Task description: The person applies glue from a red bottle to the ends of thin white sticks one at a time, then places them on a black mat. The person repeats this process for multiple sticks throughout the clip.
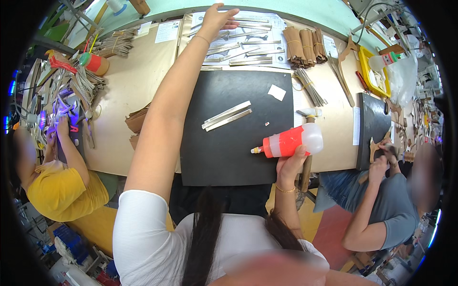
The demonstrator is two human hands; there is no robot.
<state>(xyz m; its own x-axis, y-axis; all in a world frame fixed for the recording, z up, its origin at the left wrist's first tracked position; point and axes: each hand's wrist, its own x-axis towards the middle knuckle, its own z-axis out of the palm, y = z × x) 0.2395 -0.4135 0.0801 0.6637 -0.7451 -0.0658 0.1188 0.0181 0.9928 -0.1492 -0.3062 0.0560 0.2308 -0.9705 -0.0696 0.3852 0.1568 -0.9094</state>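
Observation:
My left hand (218, 22) is stretched out over the far side of the table, fingers apart and nothing visible in them. Under and around it several thin pale strips (250, 61) lie on printed sheets (279, 35). My right hand (291, 167) grips a translucent squeeze bottle (285, 143) with a red band; its nozzle points left, and the bottle lies nearly level above the right edge of a black mat (224, 164). Two pale strips (226, 115) rest side by side on the mat, with a white paper scrap (276, 92) beyond them.
Brown strip bundles (300, 46) and a thin strip bundle (311, 87) lie right of the mat, near a yellow tray (369, 69). Brown pieces (137, 119) sit at its left. People work on both sides, one in yellow (69, 190), one in grey-blue (381, 205).

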